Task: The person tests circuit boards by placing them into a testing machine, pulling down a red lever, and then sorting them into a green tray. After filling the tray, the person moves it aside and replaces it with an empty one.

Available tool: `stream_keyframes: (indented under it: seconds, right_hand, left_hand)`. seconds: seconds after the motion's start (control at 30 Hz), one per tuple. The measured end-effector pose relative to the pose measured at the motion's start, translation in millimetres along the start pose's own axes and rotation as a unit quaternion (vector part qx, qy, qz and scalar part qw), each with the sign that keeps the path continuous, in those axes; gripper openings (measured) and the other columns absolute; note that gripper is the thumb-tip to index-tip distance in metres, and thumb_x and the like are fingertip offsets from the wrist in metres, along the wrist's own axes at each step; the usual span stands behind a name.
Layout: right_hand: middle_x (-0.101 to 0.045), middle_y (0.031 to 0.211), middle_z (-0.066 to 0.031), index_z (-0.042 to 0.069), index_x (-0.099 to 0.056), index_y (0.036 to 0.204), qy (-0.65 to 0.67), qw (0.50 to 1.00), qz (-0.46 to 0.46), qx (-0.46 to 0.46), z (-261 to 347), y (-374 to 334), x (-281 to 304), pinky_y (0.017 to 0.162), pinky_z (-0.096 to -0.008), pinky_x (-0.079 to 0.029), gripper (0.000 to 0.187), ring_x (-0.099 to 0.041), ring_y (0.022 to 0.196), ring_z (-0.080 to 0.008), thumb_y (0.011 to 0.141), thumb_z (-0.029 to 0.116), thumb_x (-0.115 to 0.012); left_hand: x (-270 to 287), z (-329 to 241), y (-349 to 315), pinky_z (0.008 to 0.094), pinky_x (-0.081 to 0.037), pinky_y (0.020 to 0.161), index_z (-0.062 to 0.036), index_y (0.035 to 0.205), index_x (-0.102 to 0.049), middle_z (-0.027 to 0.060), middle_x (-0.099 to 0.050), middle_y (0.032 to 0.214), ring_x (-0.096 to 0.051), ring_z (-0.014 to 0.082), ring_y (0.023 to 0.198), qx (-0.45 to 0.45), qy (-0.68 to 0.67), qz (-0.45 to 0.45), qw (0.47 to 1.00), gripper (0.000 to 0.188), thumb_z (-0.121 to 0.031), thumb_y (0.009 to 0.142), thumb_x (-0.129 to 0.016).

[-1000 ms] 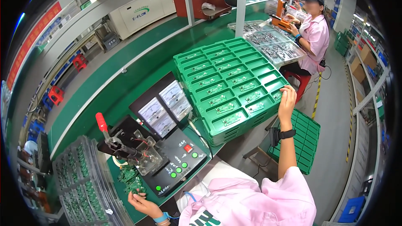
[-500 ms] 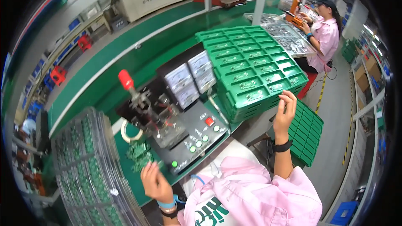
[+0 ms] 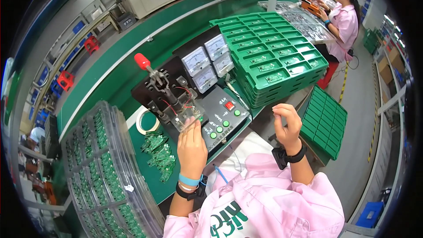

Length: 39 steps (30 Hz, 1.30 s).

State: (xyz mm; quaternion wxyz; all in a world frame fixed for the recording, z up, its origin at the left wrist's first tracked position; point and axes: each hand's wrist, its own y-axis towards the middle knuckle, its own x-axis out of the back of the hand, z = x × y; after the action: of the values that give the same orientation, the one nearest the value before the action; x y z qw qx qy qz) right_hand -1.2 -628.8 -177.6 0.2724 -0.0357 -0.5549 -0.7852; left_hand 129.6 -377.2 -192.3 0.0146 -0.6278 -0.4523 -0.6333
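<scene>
My left hand reaches over the front of a black test fixture, its fingers close together. A bit of green circuit board shows at its fingertips, mostly hidden by them. The fixture has a clamp with a red handle, raised upright, and thin red wires. Behind its buttons stand several meters. To the right, my right hand hangs in the air before the stacked green trays, fingers bent, thumb apart, nothing visible in it. Loose circuit boards lie in a heap left of the fixture.
Clear plastic trays of circuit boards are stacked at the left. A tape roll lies beside the fixture. Another green tray sits lower at the right. A co-worker in pink works farther along the bench.
My left hand has moved from beside the heap of boards up and right to the fixture. My right hand has dropped away from the green trays, its fingers more bent.
</scene>
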Motion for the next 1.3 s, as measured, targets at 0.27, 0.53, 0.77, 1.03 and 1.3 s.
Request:
stream_keyframes:
  seconds: [0.27, 0.53, 0.77, 1.03, 1.3]
  right_hand:
    - [-0.064, 0.093, -0.0143, -0.001, -0.064, 0.092, 0.161, 0.977, 0.095, 0.102, 34.3, 59.4, -44.0, 0.068, -0.0361, -0.053, 0.026, -0.064, 0.079, -0.0301, 0.069, -0.011, -0.062]
    - [-0.06, 0.105, -0.016, 0.002, -0.06, 0.109, 0.288, 0.944, 0.033, 0.161, 86.5, 173.3, -148.0, 0.088, -0.0417, -0.047, 0.031, -0.058, 0.1, -0.0333, 0.078, 0.003, -0.065]
    - [-0.062, 0.116, -0.0146, 0.006, -0.057, 0.125, 0.653, 0.73, 0.119, 0.163, 90.9, 130.9, -144.0, 0.103, -0.0512, -0.035, 0.044, -0.057, 0.11, -0.0333, 0.09, 0.033, -0.06]
    - [-0.059, 0.127, -0.0142, 0.006, -0.06, 0.11, 0.28, 0.909, 0.299, 0.075, -0.2, 23.5, -80.9, 0.105, -0.0541, -0.036, 0.037, -0.052, 0.123, -0.032, 0.079, 0.021, -0.072]
    - [-0.06, 0.128, -0.0054, 0.011, -0.062, 0.119, 0.194, 0.956, 0.139, 0.173, 0.3, -25.2, -76.9, 0.105, -0.0449, -0.037, 0.042, -0.054, 0.12, -0.0214, 0.077, 0.015, -0.068]
  left_hand:
    - [5.4, -16.5, 9.7, 0.0463, -0.039, 0.103, 0.0059, 0.121, -0.056, 0.0177, -0.059, 0.124, -0.05, 0.0324, 0.125, 0.019, 0.075, 0.061, 0.995, 0.046, -0.026, 0.089, -0.063]
    - [13.4, -34.3, 0.6, 0.0485, -0.04, 0.1, 0.002, 0.116, -0.059, 0.017, -0.059, 0.124, -0.051, 0.0342, 0.123, 0.041, 0.042, 0.042, 0.997, 0.042, -0.027, 0.087, -0.066]
    - [38.5, -4.3, -40.0, 0.0417, -0.048, 0.089, -0.0018, 0.095, -0.067, 0.0155, -0.06, 0.118, -0.057, 0.0349, 0.11, 0.047, -0.064, -0.018, 0.997, 0.021, -0.013, 0.079, -0.074]
    - [54.9, 10.2, -32.9, 0.0415, -0.048, 0.081, -0.0017, 0.079, -0.061, 0.0134, -0.059, 0.108, -0.059, 0.0331, 0.102, 0.158, -0.059, -0.027, 0.985, 0.022, -0.009, 0.071, -0.08]
    - [56.4, 16.4, -32.2, 0.0421, -0.046, 0.082, -0.0015, 0.08, -0.054, 0.0136, -0.054, 0.101, -0.057, 0.0339, 0.1, 0.156, -0.104, 0.062, 0.98, 0.032, -0.009, 0.068, -0.083]
